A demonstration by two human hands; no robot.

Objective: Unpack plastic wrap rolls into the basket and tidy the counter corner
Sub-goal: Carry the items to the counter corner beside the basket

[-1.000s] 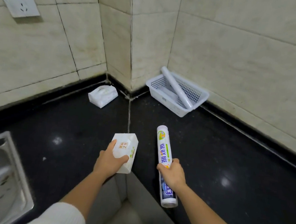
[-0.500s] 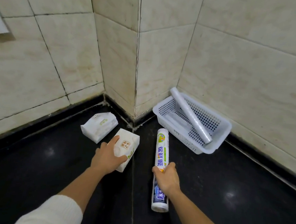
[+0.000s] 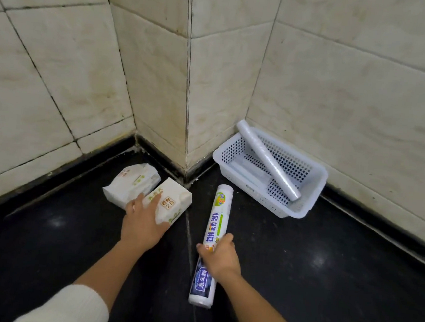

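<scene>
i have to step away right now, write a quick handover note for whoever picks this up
Left hand: resting on a white tissue pack, which sits against a second tissue pack near the wall corner.
Right hand: closed around a packaged plastic wrap roll that lies on the black counter, its far end pointing toward the white basket.
Done: one unwrapped roll lies slanted in the basket, one end sticking over the rim.
Left: unpack the held roll, put it in the basket, finish tidying the tissue packs.
</scene>
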